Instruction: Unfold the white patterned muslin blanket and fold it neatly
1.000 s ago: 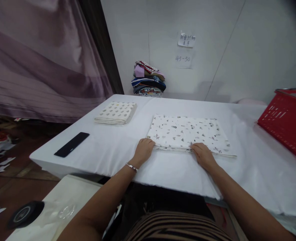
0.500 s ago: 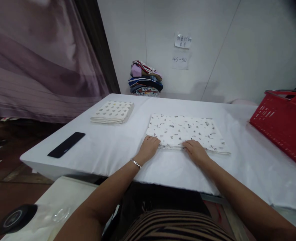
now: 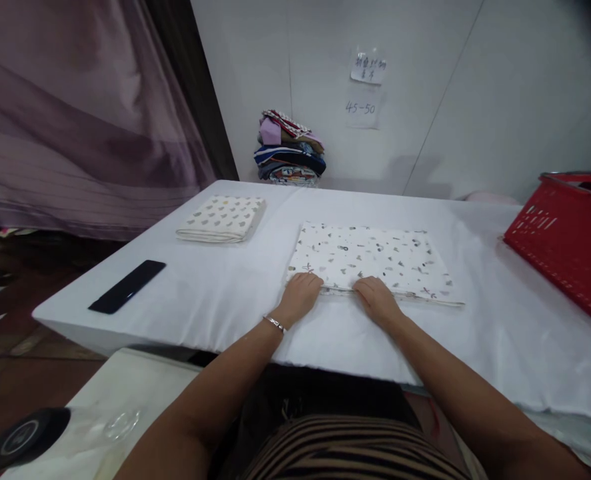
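Observation:
A folded white cloth (image 3: pixel 370 257) with small grey prints lies flat in front of me on the white-covered table (image 3: pixel 240 293). Its layered near edge faces me. My left hand (image 3: pixel 301 293) grips that edge near its left corner, fingers closed over the fabric. To the right, my right hand (image 3: pixel 377 300) pinches the same edge around the middle. The thumbs are mostly hidden below the cloth's rim. The right part of the near edge lies free on the table.
A smaller folded cloth (image 3: pixel 222 219) sits at the back left, with a black phone-like slab (image 3: pixel 128 287) nearer the front. A red basket (image 3: pixel 570 240) stands at the right. Stacked folded fabrics (image 3: pixel 290 150) rise behind the table, below paper notes (image 3: pixel 363 110).
My right hand has slid a little left along the cloth's near edge, closer to my left hand. The left hand stays at its corner. The camera view has shifted slightly.

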Demonstrator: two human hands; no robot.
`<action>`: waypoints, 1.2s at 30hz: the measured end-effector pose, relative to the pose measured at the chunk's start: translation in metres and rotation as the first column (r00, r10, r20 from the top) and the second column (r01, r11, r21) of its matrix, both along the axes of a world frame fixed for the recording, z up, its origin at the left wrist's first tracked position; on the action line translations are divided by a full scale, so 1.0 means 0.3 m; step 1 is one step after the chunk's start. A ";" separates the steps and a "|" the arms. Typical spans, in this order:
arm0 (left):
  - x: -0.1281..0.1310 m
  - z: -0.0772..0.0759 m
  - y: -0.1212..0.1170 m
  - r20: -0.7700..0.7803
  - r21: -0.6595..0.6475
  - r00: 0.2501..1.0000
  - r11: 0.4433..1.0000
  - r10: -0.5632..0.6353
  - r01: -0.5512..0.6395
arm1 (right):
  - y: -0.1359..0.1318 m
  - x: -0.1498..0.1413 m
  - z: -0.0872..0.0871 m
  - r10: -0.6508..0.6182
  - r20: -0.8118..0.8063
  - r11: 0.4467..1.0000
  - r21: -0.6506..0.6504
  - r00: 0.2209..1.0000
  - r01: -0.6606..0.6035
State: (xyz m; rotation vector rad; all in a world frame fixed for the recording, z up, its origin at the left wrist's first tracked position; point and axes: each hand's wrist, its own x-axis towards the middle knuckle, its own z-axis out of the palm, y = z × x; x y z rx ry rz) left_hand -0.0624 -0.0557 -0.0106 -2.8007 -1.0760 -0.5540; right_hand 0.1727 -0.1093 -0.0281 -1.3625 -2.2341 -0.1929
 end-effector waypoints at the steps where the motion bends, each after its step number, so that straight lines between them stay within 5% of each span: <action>1: 0.000 0.000 0.000 0.008 -0.002 1.000 1.000 -0.007 0.007 | -0.001 0.002 -0.001 -0.002 -0.009 1.000 -0.002 1.000 0.002; 20: -0.037 -0.004 0.003 0.148 -0.140 0.988 0.987 -0.052 0.073 | -0.020 -0.006 0.037 0.024 -0.057 0.996 -0.088 0.998 -0.029; 36: -0.003 0.006 0.000 0.009 -0.029 1.000 0.999 -0.025 0.025 | -0.016 -0.007 0.025 0.024 -0.066 0.998 -0.059 0.998 -0.028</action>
